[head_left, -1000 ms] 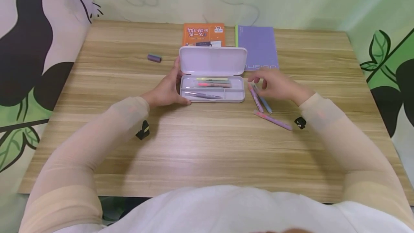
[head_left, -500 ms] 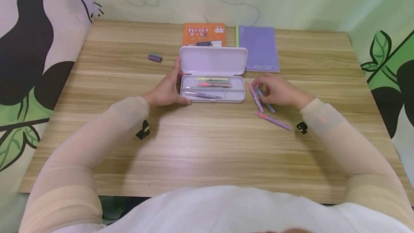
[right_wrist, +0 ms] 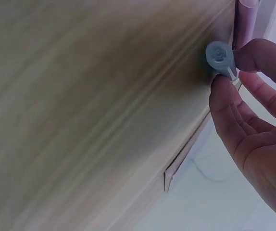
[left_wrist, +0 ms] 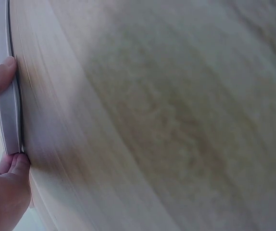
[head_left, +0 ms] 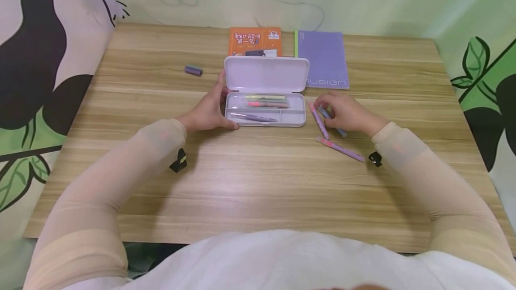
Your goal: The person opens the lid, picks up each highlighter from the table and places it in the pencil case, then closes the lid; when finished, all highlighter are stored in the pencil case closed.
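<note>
A white pencil case stands with its lid raised. Inside it lie a yellow pen, a red-tipped pen and a grey-purple pen. My left hand holds the case by its left end, thumb on the front edge and fingers round the side. To the right of the case, my right hand pinches a blue pen between thumb and index finger. Part of that pen is hidden under the hand. Just left of it lies a purple pen, with another purple pen nearer me.
Behind the case lie an orange book, partly covered by the lid, and a purple notebook. A short dark purple cylinder lies at the left on the wooden table. Painted walls border the table's back and sides.
My right hand has come down onto the blue pen, fingers closing on it, and the pen has shifted slightly right. My left hand and the case have stayed in place.
</note>
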Motion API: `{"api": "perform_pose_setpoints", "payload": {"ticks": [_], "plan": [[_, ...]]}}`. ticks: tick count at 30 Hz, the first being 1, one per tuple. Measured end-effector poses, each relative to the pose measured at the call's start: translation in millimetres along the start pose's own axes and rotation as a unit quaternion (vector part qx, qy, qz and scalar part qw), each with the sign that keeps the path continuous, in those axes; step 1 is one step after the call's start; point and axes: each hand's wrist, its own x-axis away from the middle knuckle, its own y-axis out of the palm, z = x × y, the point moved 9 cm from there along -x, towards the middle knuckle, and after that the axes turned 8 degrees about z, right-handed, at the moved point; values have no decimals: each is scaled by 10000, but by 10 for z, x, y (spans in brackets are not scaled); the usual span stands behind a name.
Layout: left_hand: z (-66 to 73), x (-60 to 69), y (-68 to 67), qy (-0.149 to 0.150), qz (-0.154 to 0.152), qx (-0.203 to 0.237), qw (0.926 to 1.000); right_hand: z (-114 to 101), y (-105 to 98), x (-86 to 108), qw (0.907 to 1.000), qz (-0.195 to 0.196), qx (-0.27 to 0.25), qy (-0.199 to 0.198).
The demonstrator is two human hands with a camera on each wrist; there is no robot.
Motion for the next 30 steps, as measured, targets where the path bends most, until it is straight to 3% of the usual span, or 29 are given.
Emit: {"api": "perform_pose_setpoints", "payload": {"ticks": [11,17,30], "plan": [[5,0,0,-27,7,1,10000,-113,-155,-53,9999,41,-95,-115],[7,-1,-1,-62,-2,-104,9999,-387,-232,-153,9983,118,55,-560],[5,-1,-5,43,37,-57,10000,-1014,-113,-525,9916,-285,-38,-1263]]}}
